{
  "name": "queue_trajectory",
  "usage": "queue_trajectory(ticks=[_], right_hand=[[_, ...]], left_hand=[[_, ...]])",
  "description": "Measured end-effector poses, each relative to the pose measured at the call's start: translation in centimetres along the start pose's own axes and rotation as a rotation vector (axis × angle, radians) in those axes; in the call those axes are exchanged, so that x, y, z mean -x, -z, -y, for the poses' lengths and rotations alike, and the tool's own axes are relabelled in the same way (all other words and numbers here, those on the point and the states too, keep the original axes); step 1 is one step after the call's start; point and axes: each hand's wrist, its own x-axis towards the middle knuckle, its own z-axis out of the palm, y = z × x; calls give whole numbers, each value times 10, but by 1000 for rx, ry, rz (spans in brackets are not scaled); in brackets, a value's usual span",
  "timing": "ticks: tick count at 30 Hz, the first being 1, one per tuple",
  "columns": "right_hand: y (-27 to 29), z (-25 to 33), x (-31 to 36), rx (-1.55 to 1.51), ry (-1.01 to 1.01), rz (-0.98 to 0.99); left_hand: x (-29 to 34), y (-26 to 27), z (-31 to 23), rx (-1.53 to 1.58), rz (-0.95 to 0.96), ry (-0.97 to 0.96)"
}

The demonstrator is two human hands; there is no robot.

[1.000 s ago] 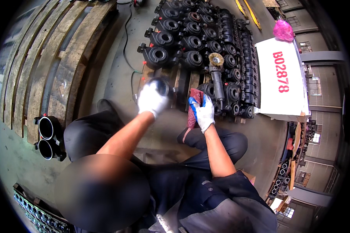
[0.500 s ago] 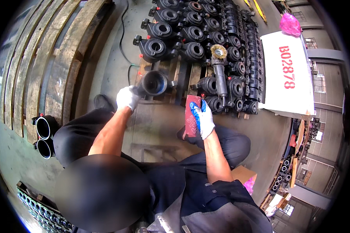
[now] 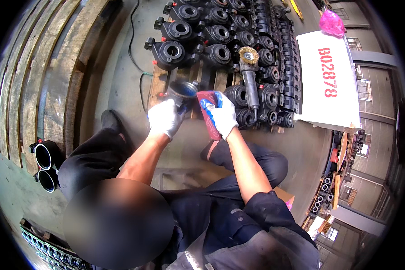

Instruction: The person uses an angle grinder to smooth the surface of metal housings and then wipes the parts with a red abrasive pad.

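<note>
Around me spreads a smooth grey floor point(image 3: 116, 85), marked with dark stains — a weathered slatted wooden pallet point(image 3: 60, 85) lies on it to my left. Beyond my right side rises a ribbed wall point(image 3: 380, 81) with grey columns point(image 3: 373, 57) and small, bright paned windows point(image 3: 364, 90).

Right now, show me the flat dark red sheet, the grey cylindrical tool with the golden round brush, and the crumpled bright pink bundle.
Dark red sheet point(image 3: 210, 130): head view, lower part.
Grey cylindrical tool point(image 3: 250, 89): head view, middle of body.
Bright pink bundle point(image 3: 332, 24): head view, its middle.
</note>
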Motion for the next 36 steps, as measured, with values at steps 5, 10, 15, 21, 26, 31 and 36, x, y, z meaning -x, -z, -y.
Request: queue_trajectory(ticks=[5, 10, 15, 21, 26, 31, 36], right_hand=[[-10, 19, -27, 259, 184, 191], [-49, 49, -79, 603, 254, 385], [-45, 53, -93, 684, 325, 539], [-29, 14, -74, 727, 381, 424], [-57, 77, -91, 808, 302, 507], [-58, 82, -109, 867, 423, 662], [-1, 37, -96, 1082, 339, 698]], left_hand=[[-14, 16, -15, 53, 43, 35], [-18, 13, -14, 65, 37, 72], [-19, 11, -6, 89, 28, 36], [-19, 14, -6, 84, 16, 37], [-22, 8, -7, 91, 9, 69], [-27, 12, -4, 106, 11, 33], [-28, 10, -3, 91, 54, 56]])
